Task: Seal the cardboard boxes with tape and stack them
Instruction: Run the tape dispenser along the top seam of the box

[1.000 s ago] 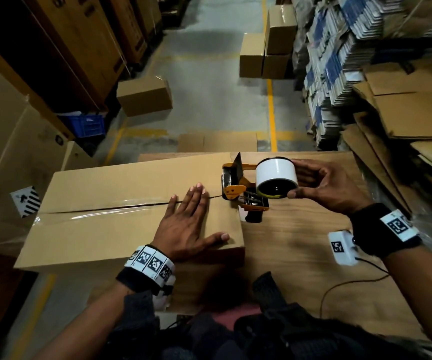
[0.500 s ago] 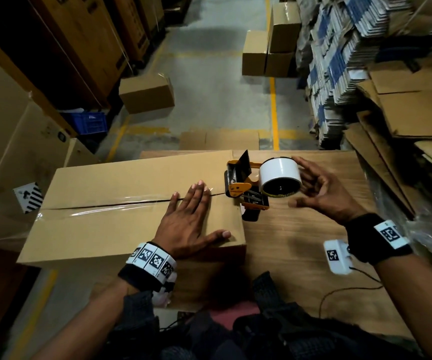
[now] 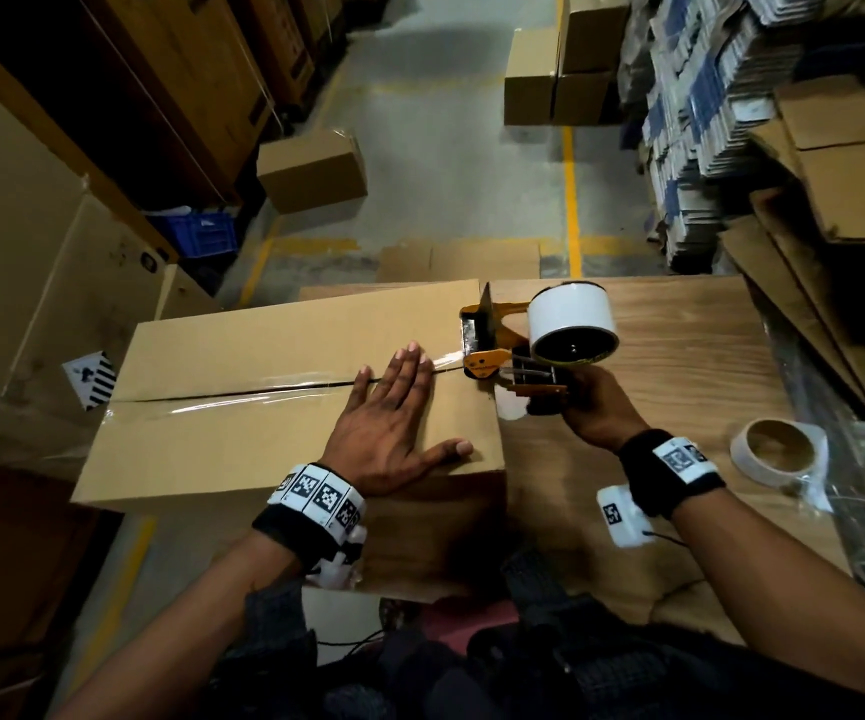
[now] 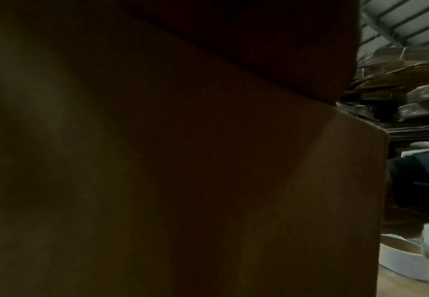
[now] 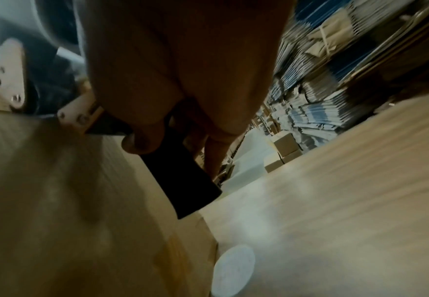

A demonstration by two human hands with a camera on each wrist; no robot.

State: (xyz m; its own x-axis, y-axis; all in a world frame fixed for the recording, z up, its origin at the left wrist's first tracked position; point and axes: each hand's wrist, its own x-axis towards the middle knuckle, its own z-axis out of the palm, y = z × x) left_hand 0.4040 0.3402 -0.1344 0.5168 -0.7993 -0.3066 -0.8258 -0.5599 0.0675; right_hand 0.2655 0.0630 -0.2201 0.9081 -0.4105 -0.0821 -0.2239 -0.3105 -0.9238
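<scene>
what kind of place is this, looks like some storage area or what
Most likely a warehouse packing area. Sealed cardboard boxes stand on a concrete floor marked with yellow lines, bundles of flattened cartons are piled high on the right, and a tape dispenser sits at the seam of the box on the wooden table.

dim warehouse, concrete floor (image 3: 446,163) w/ yellow lines (image 3: 570,200)

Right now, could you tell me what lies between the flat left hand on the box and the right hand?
In the head view, the tape dispenser lies between the left hand and right hand, at the box edge.
</scene>
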